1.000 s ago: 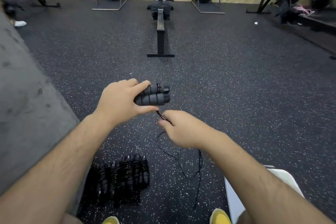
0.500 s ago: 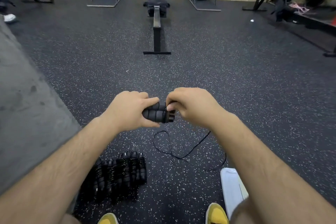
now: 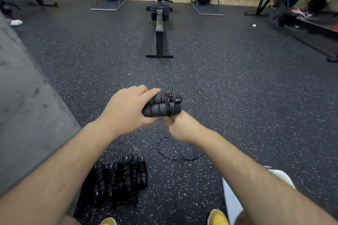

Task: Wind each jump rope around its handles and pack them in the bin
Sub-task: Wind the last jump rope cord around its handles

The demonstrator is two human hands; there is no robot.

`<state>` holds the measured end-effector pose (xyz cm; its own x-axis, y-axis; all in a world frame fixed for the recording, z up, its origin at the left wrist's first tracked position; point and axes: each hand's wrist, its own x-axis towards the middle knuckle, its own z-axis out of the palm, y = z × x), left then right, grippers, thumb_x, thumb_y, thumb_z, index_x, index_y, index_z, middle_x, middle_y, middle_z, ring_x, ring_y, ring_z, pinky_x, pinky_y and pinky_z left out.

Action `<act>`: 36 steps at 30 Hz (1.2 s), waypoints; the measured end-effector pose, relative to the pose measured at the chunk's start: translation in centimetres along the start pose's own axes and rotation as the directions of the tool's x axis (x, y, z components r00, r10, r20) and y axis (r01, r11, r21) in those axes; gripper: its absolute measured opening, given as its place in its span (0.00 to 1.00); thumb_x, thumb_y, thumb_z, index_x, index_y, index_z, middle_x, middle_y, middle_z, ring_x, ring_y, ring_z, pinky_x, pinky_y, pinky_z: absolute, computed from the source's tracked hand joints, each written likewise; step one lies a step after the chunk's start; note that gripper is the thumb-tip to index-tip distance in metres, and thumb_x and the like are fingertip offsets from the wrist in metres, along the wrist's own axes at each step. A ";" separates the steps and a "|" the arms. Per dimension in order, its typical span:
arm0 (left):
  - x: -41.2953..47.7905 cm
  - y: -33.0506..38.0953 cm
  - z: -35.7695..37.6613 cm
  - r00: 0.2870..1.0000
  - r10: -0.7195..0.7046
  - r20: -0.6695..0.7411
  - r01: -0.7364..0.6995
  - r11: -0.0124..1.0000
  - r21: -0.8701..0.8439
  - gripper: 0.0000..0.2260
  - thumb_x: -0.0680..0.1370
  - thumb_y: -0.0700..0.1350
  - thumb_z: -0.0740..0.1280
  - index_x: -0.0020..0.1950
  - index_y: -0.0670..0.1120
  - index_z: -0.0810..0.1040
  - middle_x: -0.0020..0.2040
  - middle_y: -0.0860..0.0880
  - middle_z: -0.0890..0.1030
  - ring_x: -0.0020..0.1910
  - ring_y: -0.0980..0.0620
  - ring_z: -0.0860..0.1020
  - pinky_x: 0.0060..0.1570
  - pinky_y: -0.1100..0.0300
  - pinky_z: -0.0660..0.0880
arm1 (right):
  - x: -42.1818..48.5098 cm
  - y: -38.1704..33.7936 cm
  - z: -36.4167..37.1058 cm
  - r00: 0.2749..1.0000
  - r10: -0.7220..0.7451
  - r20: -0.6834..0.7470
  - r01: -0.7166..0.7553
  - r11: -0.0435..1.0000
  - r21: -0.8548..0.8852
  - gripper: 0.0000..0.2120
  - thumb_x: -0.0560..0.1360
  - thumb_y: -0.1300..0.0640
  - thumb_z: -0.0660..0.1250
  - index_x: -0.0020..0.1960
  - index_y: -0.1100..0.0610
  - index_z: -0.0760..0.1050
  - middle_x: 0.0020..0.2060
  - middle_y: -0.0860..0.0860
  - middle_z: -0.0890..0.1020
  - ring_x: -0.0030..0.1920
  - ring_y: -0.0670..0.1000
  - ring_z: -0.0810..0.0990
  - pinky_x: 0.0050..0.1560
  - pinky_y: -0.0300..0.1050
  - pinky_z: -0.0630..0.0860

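At the centre of the frame the left hand (image 3: 128,109) gripped a pair of black foam handles (image 3: 161,105) laid side by side, fingers curled over the top and thumb underneath, holding them level above the speckled rubber floor (image 3: 237,97). A few turns of thin black cord (image 3: 169,104) were already wrapped around both handles near their right ends. Just below those ends the right hand (image 3: 182,128) was blurred with its back to the camera; it seemed to pinch the cord, though how its fingers lay could not be told for certain. From under that hand the unwound remainder of the rope (image 3: 175,150) hung down and lay in a loose loop on the floor, so the winding of this rope looked barely begun, with most of its length left to take up. Lower left of centre, a row of wound jump ropes (image 3: 118,177) lay packed closely side by side on the floor, suggesting several ropes were finished; whether they sat inside a bin could not be made out, as no wall or rim showed around them. At the lower right a white object (image 3: 232,201), possibly a bin or lid, was partly hidden by the right forearm, and its contents were not visible. Packing the rope in hand was not yet done.
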<state>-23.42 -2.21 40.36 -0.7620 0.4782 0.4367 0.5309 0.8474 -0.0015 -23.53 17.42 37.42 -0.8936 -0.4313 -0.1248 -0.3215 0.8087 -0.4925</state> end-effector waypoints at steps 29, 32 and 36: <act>-0.5 2.0 0.4 0.984 0.044 0.172 -0.013 0.985 -0.173 0.32 0.72 0.54 0.74 0.73 0.49 0.70 0.56 0.52 0.77 0.56 0.50 0.75 0.56 0.53 0.73 | -0.1 4.3 -1.3 1.000 0.019 -0.021 -0.014 0.981 0.193 0.12 0.77 0.66 0.63 0.55 0.54 0.78 0.50 0.52 0.83 0.48 0.51 0.78 0.53 0.48 0.78; 0.0 0.4 1.5 0.994 -0.027 0.103 0.032 0.998 -0.049 0.30 0.68 0.50 0.75 0.69 0.46 0.74 0.54 0.48 0.79 0.51 0.43 0.77 0.50 0.47 0.76 | -0.8 1.0 0.5 0.996 0.071 0.063 -0.077 0.991 0.107 0.13 0.84 0.56 0.55 0.64 0.58 0.73 0.61 0.59 0.79 0.55 0.56 0.77 0.53 0.43 0.70; 0.5 -1.4 2.7 0.995 -0.064 0.078 0.060 0.997 0.044 0.27 0.67 0.48 0.76 0.65 0.46 0.76 0.50 0.48 0.79 0.45 0.42 0.77 0.44 0.48 0.76 | -2.1 -1.9 0.9 0.985 0.122 0.120 -0.134 0.986 0.103 0.14 0.85 0.46 0.52 0.46 0.54 0.65 0.45 0.52 0.75 0.48 0.56 0.74 0.46 0.48 0.66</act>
<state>-25.51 -2.58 38.16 -0.8208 0.4397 0.3646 0.4670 0.8841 -0.0151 -20.76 16.43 37.90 -0.8820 -0.3744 -0.2862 -0.1644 0.8136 -0.5577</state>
